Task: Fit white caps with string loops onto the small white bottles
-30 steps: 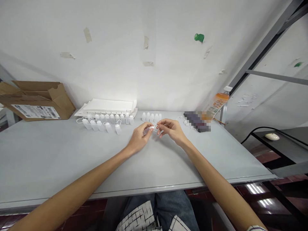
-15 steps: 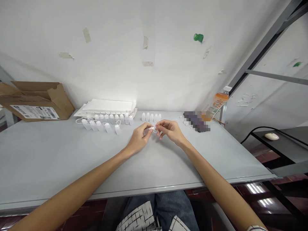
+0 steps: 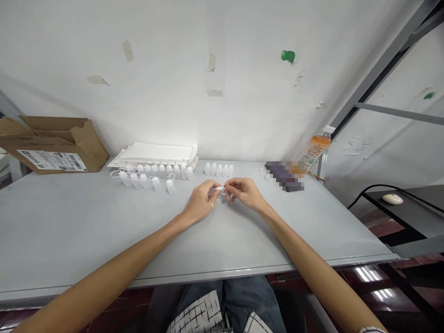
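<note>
Between my hands is a small translucent squeeze bottle (image 3: 217,188) lying on its side, its top facing right. My left hand (image 3: 199,201) is closed around its body, which is mostly hidden by the fingers. At the bottle's top, my right hand (image 3: 248,192) pinches the white cap, which has a thin looped strap (image 3: 224,193). Whether the cap is seated cannot be made out. Several similar bottles with looped straps (image 3: 156,184) stand to the left. Behind my hands is a short row of small white bottles (image 3: 219,170).
A stack of white sheets or bags (image 3: 156,151) lies against the wall, beside an open cardboard box (image 3: 58,145) at far left. To the right are a blurred dark object (image 3: 282,175), small white pieces (image 3: 258,172) and an orange drink bottle (image 3: 317,145). The grey table (image 3: 222,249) ends near my lap.
Both hands have come slightly nearer to me with the small bottle between them. The grip looks the same, and the view has shifted a little.
</note>
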Motion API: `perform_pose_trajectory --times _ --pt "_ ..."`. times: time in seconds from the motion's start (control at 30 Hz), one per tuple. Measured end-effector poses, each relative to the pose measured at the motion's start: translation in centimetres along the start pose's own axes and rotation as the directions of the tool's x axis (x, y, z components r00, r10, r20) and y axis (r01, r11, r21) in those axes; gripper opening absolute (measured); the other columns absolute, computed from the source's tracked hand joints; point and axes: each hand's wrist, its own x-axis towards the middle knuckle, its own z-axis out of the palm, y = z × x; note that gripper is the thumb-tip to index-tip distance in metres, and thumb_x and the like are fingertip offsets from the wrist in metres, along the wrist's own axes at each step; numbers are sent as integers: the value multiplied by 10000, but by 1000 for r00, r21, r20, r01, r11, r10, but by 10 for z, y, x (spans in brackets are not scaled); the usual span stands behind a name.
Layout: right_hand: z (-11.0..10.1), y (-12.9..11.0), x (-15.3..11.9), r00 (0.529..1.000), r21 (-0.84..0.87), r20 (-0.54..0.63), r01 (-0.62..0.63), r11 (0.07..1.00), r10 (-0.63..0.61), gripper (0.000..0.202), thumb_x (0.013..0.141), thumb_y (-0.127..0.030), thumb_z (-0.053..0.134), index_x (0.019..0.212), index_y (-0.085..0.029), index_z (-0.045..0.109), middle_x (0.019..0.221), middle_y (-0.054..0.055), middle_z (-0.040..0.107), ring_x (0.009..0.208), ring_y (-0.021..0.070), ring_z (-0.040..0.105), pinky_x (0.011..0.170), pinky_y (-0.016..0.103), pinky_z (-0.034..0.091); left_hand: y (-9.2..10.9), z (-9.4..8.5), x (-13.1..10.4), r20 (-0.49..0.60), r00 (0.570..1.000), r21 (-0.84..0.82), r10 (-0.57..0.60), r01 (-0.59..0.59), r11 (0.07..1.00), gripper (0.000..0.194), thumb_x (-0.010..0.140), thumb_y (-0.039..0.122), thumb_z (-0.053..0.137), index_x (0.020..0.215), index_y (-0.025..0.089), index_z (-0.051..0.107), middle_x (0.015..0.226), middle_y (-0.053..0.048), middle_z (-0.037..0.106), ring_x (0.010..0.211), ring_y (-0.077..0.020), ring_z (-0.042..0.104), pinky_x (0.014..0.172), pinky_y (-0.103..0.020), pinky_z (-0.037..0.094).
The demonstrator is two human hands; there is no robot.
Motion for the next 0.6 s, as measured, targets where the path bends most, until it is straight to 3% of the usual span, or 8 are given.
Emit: perform_pose_trajectory --times 0.37,0.6 --pt "-2 5 1 997 14 62 -42 999 41 263 750 -384 684 758 -121 691 658 46 666 638 182 684 543 271 523 0 4 -5 15 1000 32 14 -14 999 165 906 303 493 902 192 615 923 -49 685 805 -195 634 630 -287 458" --pt "-13 -9 1 999 -31 39 -23 999 24 270 750 -383 694 828 -126 718 705 58 678 673 176 662 490 240 491 10 -1 -1 -3 1000 -57 11 -11 998 198 909 351 499 911 198 624 974 -58 704 929 -222 649 617 -267 466"
